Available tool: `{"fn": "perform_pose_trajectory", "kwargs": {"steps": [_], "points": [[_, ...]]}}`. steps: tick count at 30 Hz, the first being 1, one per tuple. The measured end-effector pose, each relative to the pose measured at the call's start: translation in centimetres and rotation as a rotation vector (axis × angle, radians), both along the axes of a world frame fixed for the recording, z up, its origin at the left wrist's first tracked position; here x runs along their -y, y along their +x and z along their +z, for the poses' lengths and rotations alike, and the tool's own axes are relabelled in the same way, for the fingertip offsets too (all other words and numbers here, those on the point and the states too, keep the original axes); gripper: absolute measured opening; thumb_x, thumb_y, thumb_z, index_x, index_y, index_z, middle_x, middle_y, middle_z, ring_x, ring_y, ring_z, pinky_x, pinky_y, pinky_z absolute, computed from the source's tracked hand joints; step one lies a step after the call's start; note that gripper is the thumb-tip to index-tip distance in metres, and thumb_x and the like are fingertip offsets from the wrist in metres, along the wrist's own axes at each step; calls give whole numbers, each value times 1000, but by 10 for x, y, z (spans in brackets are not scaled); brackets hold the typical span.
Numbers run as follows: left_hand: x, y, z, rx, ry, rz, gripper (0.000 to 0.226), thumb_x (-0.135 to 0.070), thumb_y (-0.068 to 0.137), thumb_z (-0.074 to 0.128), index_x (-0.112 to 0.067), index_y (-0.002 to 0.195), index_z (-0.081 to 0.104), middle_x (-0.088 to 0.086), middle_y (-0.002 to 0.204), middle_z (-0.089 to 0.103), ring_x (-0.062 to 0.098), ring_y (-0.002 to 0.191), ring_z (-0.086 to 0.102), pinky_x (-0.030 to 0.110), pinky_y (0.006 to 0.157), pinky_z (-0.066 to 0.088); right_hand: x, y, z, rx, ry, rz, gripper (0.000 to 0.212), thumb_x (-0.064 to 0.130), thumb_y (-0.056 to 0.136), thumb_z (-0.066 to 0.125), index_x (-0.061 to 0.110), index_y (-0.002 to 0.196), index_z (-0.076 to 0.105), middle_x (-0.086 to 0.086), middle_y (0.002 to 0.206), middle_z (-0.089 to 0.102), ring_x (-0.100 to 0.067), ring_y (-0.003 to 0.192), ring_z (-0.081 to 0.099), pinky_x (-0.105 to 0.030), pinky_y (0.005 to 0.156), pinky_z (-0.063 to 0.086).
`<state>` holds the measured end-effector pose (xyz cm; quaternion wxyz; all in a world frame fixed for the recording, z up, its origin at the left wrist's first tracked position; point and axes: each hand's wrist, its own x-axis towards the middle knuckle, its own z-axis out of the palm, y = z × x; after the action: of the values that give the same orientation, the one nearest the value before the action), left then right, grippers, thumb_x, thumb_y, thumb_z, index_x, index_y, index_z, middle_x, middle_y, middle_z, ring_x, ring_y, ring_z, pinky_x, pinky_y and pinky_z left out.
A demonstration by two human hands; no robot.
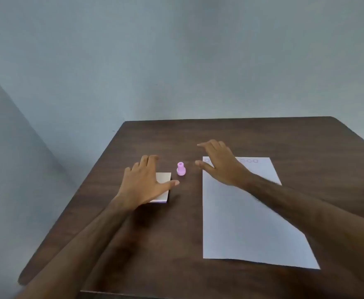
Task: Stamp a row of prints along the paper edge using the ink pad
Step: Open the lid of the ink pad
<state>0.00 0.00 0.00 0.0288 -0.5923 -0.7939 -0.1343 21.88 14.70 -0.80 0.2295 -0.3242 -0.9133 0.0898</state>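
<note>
Stamp: the small pink stamp (181, 169) stands upright on the dark worktop (219, 134), knob up and printing face down, so its long axis runs straight up; it sits free between our two hands, touched by neither
Ink pad: the ink pad (163, 182) lies flat just left of the stamp, pale top showing, its left part hidden under our left hand; we cannot tell whether it is closed or uncovered
Left hand: our left hand (143, 183) is spread wide, palm down over the ink pad, thumb reaching toward the stamp; it grips nothing, and we judge it is there to steady the pad
Right hand: our right hand (218, 161) is also wide open and empty, fingers splayed above the far left corner of the paper, thumb pointing at the stamp
Paper: the white paper (241, 223) lies flat to the right, long side running away from us, leaving the far short edge within easy reach
Prints: a faint row of prints (250, 161) shows along that far edge, partly covered by our right hand
Progress: we judge the row may be nearly or fully done, as the stamp is set down
</note>
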Motion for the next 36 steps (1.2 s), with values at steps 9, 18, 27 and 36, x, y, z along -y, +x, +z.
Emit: {"fn": "perform_pose_trajectory", "kwargs": {"steps": [9, 18, 27, 36], "points": [[51, 4, -7, 192, -61, -17, 94, -61, 68, 71, -27, 145, 31, -5, 144, 47, 25, 131, 47, 50, 103, 35, 78, 6, 19, -21, 24, 35, 27, 20, 94, 64, 15, 120, 62, -5, 121, 60, -25, 111, 53, -41, 98, 43], [122, 23, -12, 407, -24, -379, 69, -28, 82, 71, -30, 141, 36, -11, 137, 56, 5, 131, 47, 42, 110, 37, 169, 24, 20, 148, -61, 126, 37, 30, 93, 67, 16, 126, 59, -6, 132, 54, -23, 119, 47, -39, 103, 42], [143, 25, -27, 503, 79, -431, 61, -25, 89, 71, -25, 142, 42, -8, 140, 55, 1, 130, 47, 21, 110, 37, 201, 26, 9, 221, -85, 167, 38, 35, 97, 62, 22, 132, 57, -2, 139, 54, -18, 126, 49, -37, 111, 42], [133, 16, -34, 477, 128, -449, 63, -27, 87, 74, -29, 142, 43, -11, 134, 58, -1, 125, 50, 18, 106, 38, 180, 28, 4, 192, -114, 209, 37, 34, 98, 62, 21, 133, 64, 0, 136, 64, -15, 120, 57, -27, 101, 45]]}}
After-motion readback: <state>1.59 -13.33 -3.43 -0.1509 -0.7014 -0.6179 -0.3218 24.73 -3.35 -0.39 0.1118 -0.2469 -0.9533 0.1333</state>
